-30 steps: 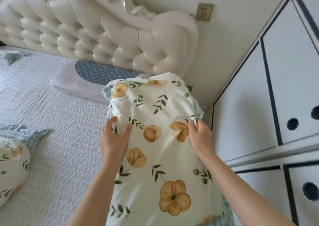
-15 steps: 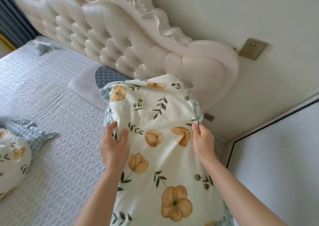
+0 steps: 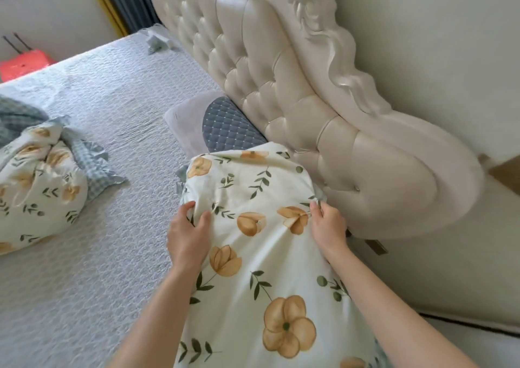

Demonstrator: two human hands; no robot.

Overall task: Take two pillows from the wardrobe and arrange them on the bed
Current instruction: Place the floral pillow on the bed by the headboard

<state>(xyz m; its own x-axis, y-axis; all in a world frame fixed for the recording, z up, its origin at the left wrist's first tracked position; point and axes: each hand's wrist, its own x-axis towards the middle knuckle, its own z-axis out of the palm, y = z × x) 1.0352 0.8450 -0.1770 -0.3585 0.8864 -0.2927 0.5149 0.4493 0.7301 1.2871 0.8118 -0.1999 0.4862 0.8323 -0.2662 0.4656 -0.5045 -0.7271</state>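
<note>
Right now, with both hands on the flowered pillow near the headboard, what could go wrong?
1. The pillow is being set partly over the grey cushion, so it may sit tilted or slide off.
2. The right hand pinches only a fold at the edge near the headboard; the cover may bunch.
3. The left hand lies flat, so its grip looks weak.
4. The second pillow lies crumpled, far away.
</note>
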